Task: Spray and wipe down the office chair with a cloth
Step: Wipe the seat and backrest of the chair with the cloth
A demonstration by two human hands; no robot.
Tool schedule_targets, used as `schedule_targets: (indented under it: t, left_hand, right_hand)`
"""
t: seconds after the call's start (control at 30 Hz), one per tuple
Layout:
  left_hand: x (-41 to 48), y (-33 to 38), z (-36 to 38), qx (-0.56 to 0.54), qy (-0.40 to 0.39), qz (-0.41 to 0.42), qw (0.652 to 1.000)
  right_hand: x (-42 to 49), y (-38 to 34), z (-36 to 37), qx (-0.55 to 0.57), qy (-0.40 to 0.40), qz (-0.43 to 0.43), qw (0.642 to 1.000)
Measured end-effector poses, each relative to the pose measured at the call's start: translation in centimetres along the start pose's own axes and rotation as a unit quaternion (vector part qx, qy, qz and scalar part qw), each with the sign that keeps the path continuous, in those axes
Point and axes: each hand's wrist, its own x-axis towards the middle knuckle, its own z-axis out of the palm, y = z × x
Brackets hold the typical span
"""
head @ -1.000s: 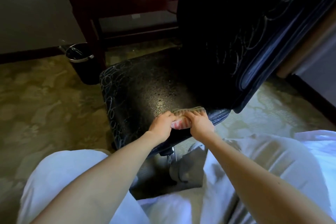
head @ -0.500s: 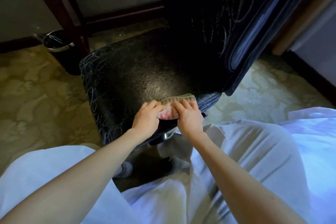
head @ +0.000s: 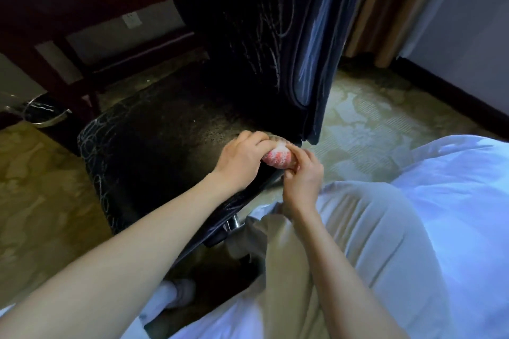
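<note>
Pink cloth point(head: 276, 157) gripped between left hand point(head: 242, 158) and right hand point(head: 303, 175) — on chair point(head: 154, 146).

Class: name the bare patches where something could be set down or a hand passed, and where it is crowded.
The office chair's seat is bare from its left edge to the left hand, with the backrest behind. Carpet lies bare right of the backrest. Crowded: the seat's near right corner, where left and right hand grip the cloth.
</note>
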Motion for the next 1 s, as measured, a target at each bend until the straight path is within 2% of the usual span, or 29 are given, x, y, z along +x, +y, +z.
schedule_targets:
  t: [0.13, 0.23, 0.33, 0.4, 0.47, 0.63, 1.0]
  left_hand:
    - [4.6, 1.8, 1.8, 0.038, -0.048, 0.09, 0.994]
    - [6.8, 2.4, 3.1, 0.06, -0.086, 0.138, 0.985]
    - [7.7, 1.6, 4.1, 0.056, -0.178, 0.111, 0.976]
    - [7.5, 0.7, 4.4, 0.023, -0.203, 0.094, 0.974]
    - [6.9, -0.4, 4.7, -0.004, -0.19, 0.096, 0.977]
    - [6.2, -1.0, 4.9, -0.025, -0.17, 0.086, 0.981]
    - [6.5, -0.9, 4.5, -0.016, -0.212, 0.079, 0.974]
  right_hand:
    - [1.4, 2.0, -0.6, 0.031, 0.057, 0.137, 0.988]
    - [1.6, 3.6, 0.3, 0.08, 0.047, 0.221, 0.971]
    - [1.3, 4.2, 1.8, 0.235, -0.004, 0.293, 0.927]
    - [0.8, 4.0, 2.2, 0.284, -0.036, 0.319, 0.903]
    - [0.4, 3.9, 2.4, 0.309, -0.041, 0.324, 0.893]
    - [0.6, 4.4, 3.0, 0.307, -0.045, 0.324, 0.894]
    - [0.4, 5.1, 3.5, 0.285, -0.064, 0.307, 0.906]
